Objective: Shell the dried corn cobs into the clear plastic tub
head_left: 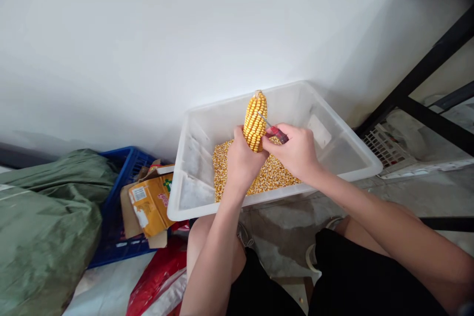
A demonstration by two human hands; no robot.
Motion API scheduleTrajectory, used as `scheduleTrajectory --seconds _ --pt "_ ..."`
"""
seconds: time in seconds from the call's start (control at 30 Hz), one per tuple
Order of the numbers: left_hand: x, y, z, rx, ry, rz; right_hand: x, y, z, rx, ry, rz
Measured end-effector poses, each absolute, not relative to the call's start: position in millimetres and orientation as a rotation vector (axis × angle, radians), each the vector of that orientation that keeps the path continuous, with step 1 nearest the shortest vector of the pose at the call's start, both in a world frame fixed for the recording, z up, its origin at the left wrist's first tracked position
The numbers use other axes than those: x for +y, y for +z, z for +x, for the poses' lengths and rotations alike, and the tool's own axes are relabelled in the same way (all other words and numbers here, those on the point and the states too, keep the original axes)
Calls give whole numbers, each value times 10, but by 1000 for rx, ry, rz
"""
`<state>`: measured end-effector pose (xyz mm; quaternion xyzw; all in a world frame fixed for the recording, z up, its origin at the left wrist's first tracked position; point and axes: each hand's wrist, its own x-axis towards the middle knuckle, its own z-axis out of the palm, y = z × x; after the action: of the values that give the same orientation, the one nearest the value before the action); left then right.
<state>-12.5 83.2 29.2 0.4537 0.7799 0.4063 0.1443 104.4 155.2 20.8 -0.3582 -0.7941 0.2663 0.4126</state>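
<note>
An ear of corn [255, 121], full of yellow kernels, stands nearly upright in my left hand [242, 160], whose fingers wrap round its lower part. My right hand [294, 148] grips a screwdriver [278, 134] with a red and dark handle. Its thin metal shaft points up and left, and the tip meets the kernels on the ear's right side. Both hands are above a translucent white plastic tub [333, 128]. Loose corn kernels [274, 175] cover the tub's bottom.
A white wall [148, 34] rises behind the tub. To the left are a blue crate [111, 237], a yellow-orange cardboard package [153, 202] and a green cloth bag [52, 227]. A red bag [159, 276] lies nearer me. A black metal frame [425, 59] stands right, beside a white basket [387, 148].
</note>
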Motion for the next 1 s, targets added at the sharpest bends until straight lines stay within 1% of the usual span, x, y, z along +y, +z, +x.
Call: scheduleTrajectory --seconds 0.13,0.2,0.37,0.63,0.83,1.0 --pt "819 284 -220 2129 1253 1251 1700 367 1218 -2229 901 -749" --pt "807 294 -255 2105 1254 1235 1778 455 1339 -2374 941 -705" --pt "779 302 -277 2070 1264 1281 1879 515 1495 -2511 791 -718" --pt "770 307 -264 2086 1257 1308 1870 507 1491 -2570 740 -710" --pt "771 285 -268 2155 1216 1338 1851 560 1527 -2536 776 -713" --pt "774 264 -274 2189 1190 1364 1870 496 1499 -2557 709 -712"
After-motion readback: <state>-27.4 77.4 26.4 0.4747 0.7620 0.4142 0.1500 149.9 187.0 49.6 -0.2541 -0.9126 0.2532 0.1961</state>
